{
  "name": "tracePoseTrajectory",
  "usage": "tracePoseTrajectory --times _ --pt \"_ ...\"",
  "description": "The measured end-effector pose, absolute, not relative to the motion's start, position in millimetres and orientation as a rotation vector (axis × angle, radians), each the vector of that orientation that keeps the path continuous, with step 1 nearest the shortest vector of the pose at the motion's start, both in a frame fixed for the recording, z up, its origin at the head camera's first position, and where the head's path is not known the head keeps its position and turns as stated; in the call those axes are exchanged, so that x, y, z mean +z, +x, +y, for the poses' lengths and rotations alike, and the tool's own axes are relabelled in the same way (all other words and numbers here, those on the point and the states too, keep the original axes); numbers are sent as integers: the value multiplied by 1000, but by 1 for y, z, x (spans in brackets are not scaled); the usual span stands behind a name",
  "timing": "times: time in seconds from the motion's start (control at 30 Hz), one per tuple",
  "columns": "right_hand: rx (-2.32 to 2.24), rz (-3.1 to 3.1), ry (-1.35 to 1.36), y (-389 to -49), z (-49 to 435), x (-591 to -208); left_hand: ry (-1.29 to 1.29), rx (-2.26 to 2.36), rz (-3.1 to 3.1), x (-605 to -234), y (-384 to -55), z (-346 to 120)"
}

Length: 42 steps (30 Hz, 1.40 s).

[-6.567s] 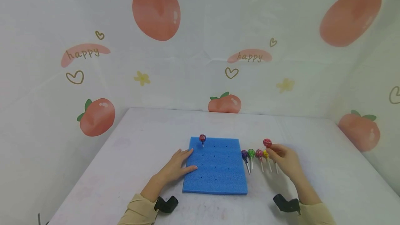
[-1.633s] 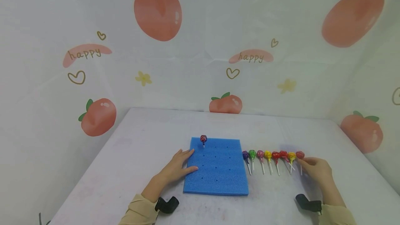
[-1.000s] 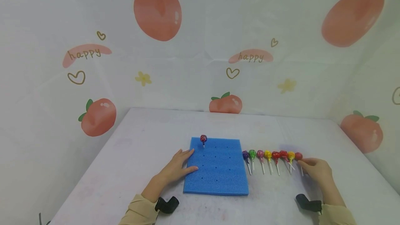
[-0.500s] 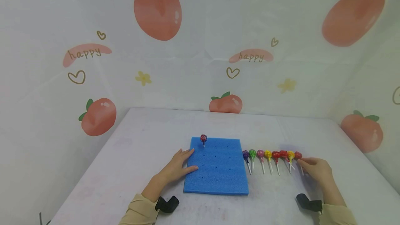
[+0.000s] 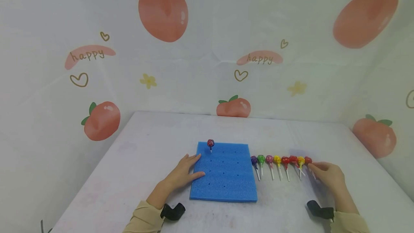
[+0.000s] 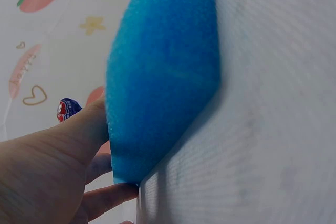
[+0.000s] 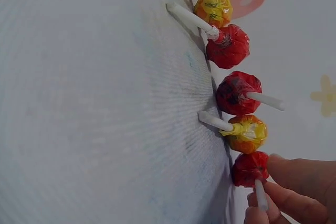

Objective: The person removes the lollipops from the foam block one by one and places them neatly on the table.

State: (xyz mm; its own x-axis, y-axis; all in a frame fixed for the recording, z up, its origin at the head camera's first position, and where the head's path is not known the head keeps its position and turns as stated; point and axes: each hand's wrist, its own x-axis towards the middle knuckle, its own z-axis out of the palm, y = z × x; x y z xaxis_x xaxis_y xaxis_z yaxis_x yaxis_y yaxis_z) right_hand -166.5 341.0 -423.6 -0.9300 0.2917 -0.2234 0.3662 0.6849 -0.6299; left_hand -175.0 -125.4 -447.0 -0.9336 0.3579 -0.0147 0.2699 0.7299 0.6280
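A blue foam board [image 5: 223, 186] with rows of small holes lies on the table; one lollipop [image 5: 211, 143] in a dark red and blue wrapper stands upright in its far left hole. My left hand [image 5: 181, 172] rests along the board's left edge, fingers spread and thumb over the top. Right of the board lies a row of lollipops with white sticks, among them a purple one [image 5: 254, 160], a green one [image 5: 261, 159] and a yellow one [image 5: 301, 160]. At the row's right end my right hand [image 5: 330, 175] pinches a red lollipop [image 7: 250, 169] beside that yellow one.
The white table [image 5: 155, 132] meets a white backdrop printed with peaches along its far edge. Two red lollipops lie side by side in the row, and the stick of one [image 7: 265, 99] points up off the table.
The right hand, which held a red lollipop raised above the row, is now lower and farther right. Lately its red lollipop has shifted slightly left, toward the yellow one. The left hand stays put.
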Motion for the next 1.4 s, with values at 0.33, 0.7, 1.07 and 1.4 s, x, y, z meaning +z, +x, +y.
tracePoseTrajectory --times 0.33,0.7,1.07,1.4 --pt "-1147 2770 617 -167 338 -420 507 984 2792 -445 -174 -125" --pt "-1089 2925 487 -162 315 -399 513 984 2787 -446 -174 -125" --pt "-1104 3034 337 -158 280 -376 503 981 2792 -446 -174 -125" --pt "-1116 3076 55 -164 243 -378 502 983 2793 -446 -175 -125"
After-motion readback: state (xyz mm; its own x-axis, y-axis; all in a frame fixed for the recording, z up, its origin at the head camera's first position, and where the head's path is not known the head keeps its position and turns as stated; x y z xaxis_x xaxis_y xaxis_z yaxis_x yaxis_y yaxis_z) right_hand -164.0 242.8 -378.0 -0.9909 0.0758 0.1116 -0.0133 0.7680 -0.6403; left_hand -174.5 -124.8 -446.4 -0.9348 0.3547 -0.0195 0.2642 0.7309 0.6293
